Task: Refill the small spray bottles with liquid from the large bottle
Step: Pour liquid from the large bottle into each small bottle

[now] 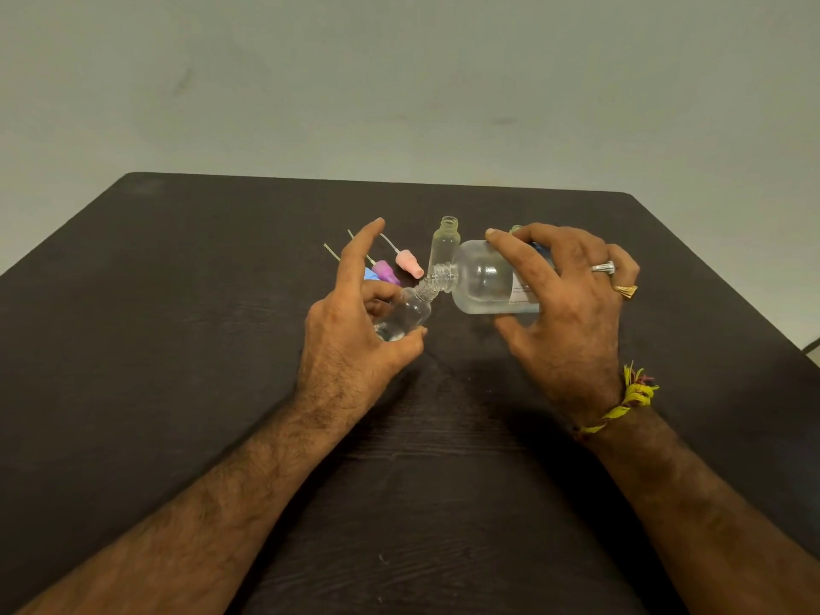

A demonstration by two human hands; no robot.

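Dark table (177, 348). Far left of centre: purple spray cap (385, 272) and pink spray cap (409, 262) lie flat, dip tubes pointing away. Left hand (355, 335) grips a small clear bottle (406, 315), thumb and curled fingers around it, index finger raised; bottle tilted, neck up-right. Behind, an empty small bottle (445, 244) stands upright, uncapped. Right hand (572, 304) holds the large bottle (486, 279) on its side, fingers wrapped over it, mouth touching the tilted bottle's neck.

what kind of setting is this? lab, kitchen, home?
Probably a plain room at home or in an office, not a lab: a bare dark wood-grain table against a blank pale wall, with only small spray bottles and their loose pump tops on it.
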